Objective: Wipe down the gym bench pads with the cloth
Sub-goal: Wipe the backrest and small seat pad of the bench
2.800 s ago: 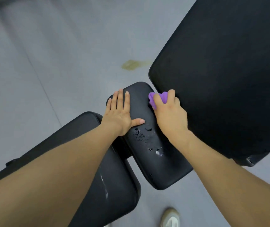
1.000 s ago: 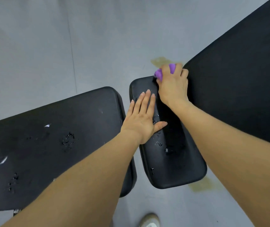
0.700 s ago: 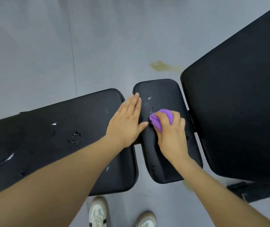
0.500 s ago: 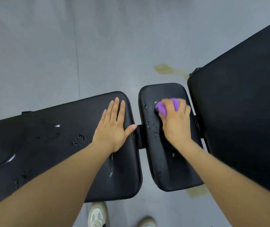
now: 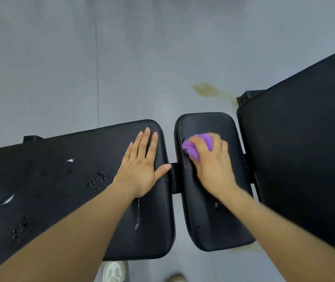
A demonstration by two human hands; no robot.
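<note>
small middle pad as landmark. right hand on its far half, fingers curled around a bunched purple cloth, pressing it to the pad. left hand flat, fingers spread, on the long pad just left of it. droplets on the long pad. large pad to the right.

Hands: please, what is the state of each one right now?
Left hand: open, flat on the long pad.
Right hand: fingers gripping the purple cloth on the small pad.
</note>
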